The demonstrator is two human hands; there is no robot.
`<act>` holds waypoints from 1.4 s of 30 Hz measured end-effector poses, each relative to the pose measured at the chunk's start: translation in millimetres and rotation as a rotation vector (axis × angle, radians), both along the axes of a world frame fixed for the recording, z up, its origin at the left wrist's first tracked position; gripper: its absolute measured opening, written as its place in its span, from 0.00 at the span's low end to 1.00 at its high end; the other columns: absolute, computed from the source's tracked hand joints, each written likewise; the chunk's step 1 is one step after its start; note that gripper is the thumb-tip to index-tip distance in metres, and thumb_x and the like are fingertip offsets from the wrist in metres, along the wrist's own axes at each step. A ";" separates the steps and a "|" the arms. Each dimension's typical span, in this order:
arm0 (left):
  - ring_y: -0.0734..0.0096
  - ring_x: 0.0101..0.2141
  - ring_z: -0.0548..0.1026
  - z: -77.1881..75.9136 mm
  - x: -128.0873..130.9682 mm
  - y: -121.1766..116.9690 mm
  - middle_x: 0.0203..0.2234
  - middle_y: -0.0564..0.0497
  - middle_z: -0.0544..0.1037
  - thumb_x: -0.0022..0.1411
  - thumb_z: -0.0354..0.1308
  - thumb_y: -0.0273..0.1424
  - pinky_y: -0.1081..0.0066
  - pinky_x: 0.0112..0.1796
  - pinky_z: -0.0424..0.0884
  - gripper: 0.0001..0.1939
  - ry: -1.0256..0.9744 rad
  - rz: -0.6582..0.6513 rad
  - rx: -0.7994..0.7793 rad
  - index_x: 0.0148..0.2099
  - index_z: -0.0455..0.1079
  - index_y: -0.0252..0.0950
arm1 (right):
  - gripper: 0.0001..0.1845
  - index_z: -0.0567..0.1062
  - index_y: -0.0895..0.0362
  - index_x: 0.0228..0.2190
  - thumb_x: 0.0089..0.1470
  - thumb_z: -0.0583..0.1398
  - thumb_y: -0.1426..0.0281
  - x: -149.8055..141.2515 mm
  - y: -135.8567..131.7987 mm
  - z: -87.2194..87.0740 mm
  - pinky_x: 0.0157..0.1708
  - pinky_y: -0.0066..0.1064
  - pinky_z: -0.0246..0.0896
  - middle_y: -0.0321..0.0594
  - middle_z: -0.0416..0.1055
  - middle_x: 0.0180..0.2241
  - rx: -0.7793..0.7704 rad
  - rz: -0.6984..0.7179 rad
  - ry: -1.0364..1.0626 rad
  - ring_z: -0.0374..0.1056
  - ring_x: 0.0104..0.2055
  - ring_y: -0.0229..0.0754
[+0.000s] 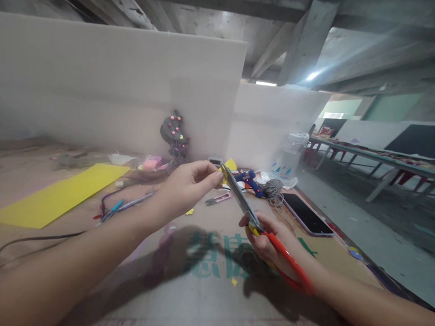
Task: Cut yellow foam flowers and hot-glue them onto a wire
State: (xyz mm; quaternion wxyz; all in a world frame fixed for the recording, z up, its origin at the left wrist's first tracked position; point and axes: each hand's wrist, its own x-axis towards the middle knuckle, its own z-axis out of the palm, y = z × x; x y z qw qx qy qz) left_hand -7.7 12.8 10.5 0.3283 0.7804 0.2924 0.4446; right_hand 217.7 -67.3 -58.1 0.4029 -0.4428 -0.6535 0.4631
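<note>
- Your right hand (pixel 269 242), lower center-right, grips the red-handled scissors (pixel 256 224).
- Your left hand (pixel 186 188), mid-frame, pinches a small yellow scrap (pixel 224 171) at the blade tips.

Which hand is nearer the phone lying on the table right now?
Right. The right hand, holding the scissors, sits just left of the phone; the left hand, pinching a yellow scrap, is farther left.

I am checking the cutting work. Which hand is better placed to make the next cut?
Probably the right hand: it grips the red-handled scissors, blades at the small yellow piece pinched by the left hand.
</note>
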 end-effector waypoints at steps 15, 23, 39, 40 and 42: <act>0.67 0.35 0.76 1.0 -5.0 8.6 0.32 0.49 0.79 0.64 0.54 0.45 0.69 0.36 0.69 0.17 0.022 0.059 0.018 0.37 0.71 0.35 | 0.28 0.67 0.57 0.41 0.50 0.62 0.48 -1.9 -1.2 2.9 0.18 0.24 0.41 0.28 0.52 0.24 0.003 -0.003 -0.027 0.46 0.20 0.30; 0.67 0.33 0.76 1.0 -12.1 23.0 0.30 0.50 0.78 0.64 0.52 0.46 0.71 0.33 0.68 0.18 0.169 0.086 0.055 0.36 0.71 0.36 | 0.23 0.70 0.58 0.41 0.50 0.61 0.54 4.0 8.5 9.0 0.21 0.26 0.44 0.28 0.54 0.22 0.065 -0.067 -0.238 0.48 0.21 0.32; 0.61 0.45 0.77 -26.7 -21.6 63.5 0.48 0.43 0.78 0.57 0.55 0.35 0.67 0.43 0.71 0.24 0.441 -0.019 -0.068 0.56 0.69 0.36 | 0.21 0.74 0.52 0.47 0.51 0.64 0.62 20.6 26.7 -8.1 0.38 0.35 0.62 0.43 0.75 0.41 0.382 -0.107 -0.975 0.70 0.44 0.50; 0.61 0.44 0.77 -28.1 -20.5 62.3 0.47 0.43 0.79 0.57 0.55 0.34 0.67 0.43 0.71 0.21 0.468 0.029 -0.035 0.52 0.71 0.36 | 0.21 0.73 0.53 0.48 0.52 0.63 0.61 19.4 25.1 -9.2 0.38 0.35 0.61 0.43 0.74 0.41 0.403 -0.065 -0.998 0.70 0.44 0.50; 0.61 0.41 0.77 -34.7 -19.1 63.9 0.43 0.45 0.80 0.57 0.53 0.35 0.68 0.42 0.70 0.17 0.531 0.095 0.007 0.47 0.75 0.36 | 0.23 0.72 0.54 0.49 0.53 0.63 0.58 17.7 23.3 -9.7 0.39 0.35 0.61 0.44 0.73 0.41 0.426 -0.012 -1.003 0.69 0.44 0.49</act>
